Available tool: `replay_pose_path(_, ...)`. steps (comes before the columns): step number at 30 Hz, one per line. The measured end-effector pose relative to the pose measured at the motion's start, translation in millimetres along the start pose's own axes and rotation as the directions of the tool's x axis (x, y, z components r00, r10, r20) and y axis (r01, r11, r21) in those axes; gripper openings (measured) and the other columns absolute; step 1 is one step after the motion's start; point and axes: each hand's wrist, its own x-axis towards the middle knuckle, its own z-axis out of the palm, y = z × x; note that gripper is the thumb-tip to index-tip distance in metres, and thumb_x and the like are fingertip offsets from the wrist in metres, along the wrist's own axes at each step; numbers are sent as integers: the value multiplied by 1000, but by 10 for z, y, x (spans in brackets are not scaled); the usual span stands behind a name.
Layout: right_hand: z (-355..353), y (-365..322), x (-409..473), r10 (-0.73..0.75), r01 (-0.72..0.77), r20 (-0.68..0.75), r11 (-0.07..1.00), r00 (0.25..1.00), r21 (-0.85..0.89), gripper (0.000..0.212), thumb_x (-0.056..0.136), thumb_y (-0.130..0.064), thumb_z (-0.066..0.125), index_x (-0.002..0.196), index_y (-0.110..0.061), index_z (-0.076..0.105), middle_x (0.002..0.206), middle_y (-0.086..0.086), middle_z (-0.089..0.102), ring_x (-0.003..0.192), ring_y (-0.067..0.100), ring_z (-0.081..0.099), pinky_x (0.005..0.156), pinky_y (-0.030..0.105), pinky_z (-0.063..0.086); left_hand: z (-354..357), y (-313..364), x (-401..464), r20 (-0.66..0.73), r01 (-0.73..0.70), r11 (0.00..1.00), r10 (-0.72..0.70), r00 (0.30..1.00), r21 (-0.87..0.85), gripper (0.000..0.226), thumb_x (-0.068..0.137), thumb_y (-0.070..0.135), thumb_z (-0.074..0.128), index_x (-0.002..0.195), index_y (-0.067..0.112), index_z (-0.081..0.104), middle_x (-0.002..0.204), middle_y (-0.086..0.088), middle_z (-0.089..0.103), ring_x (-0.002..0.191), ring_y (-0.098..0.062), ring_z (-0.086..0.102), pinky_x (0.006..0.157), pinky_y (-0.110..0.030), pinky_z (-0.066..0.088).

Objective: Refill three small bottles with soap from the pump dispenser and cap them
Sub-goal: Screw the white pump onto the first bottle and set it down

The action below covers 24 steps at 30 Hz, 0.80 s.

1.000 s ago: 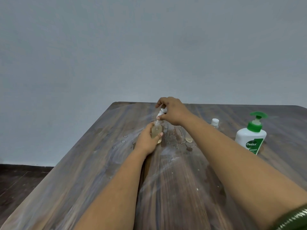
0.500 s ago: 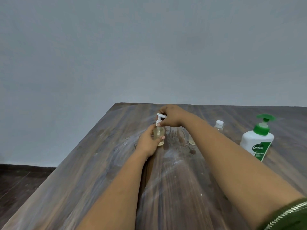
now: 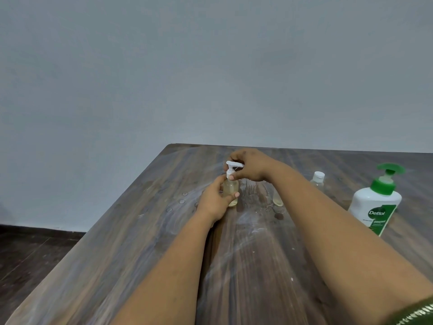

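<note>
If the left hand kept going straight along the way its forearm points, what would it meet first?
Nothing new: the left hand already grips the small bottle in that line. Past it, only bare table up to the far edge seems to follow, though depth is hard to judge.

Under my right hand [image 3: 249, 165] a white pump cap [image 3: 232, 167]; right of it, the white-and-green Dettol dispenser [image 3: 376, 201] on grey-brown wood-grain table [image 3: 140, 242].

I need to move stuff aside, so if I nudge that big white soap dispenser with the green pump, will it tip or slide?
The soap dispenser looks broad-based, so it would probably slide rather than tip. Its tall green pump makes a high push riskier. The table looks smeared, possibly slick.
</note>
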Motion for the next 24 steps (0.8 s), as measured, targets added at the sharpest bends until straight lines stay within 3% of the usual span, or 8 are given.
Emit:
replay_pose_path(3,86,24,22,34,-32,-107,999,994,25,37,76,-26,84,97,-3,65,90,4,64,80,16,57,70,24,45,-3,-1,3,2,9,1000,-9,1000,-13,41,86,25,73,116,44,54,96,21,57,93,-8,58,75,-25,46)
replay_pose_path(6,187,52,4,59,-37,-216,994,975,102,40,72,-28,87,91,-1,66,85,3,61,73,12,54,58,12,39,0,0,10,2,26,999,-26,1000,-36,44,86,25,74,123,40,54,102,16,59,103,-16,59,90,-35,51)
replay_pose_path(11,191,116,-53,39,-11,-202,990,979,139,30,82,-27,78,90,-2,63,96,10,64,84,20,55,71,29,42,2,17,4,13,10,1000,-10,1000,-11,50,86,24,73,130,35,54,103,14,57,107,-23,59,93,-41,51)
replay_pose_path(15,215,107,-71,46,-17,-223,991,974,131,26,79,-27,81,76,-17,58,80,-4,53,71,10,48,57,12,33,-1,5,16,-3,11,1000,-11,1000,-22,45,85,25,74,124,39,56,98,20,57,102,-17,59,80,-29,48)
replay_pose_path(20,382,100,-12,117,-72,-411,990,904,124,45,66,-40,88,69,-13,52,64,-7,50,61,7,46,52,15,36,15,21,18,-13,40,999,-40,999,-3,51,84,29,75,129,34,54,105,11,59,102,-16,58,88,-35,50)
replay_pose_path(22,449,122,-22,154,-83,-421,979,894,184,48,65,-47,87,74,-14,54,68,-8,52,61,4,47,54,11,38,11,16,27,-19,45,999,-45,999,4,50,84,28,75,129,31,54,107,6,61,100,-16,60,85,-35,51)
replay_pose_path(24,463,166,-68,189,-62,-312,925,931,376,45,75,-47,80,101,-15,61,91,-6,63,82,4,58,76,6,45,1,18,23,-4,27,1000,-27,1000,-14,49,84,24,75,127,35,53,103,11,60,96,-15,60,84,-34,51)
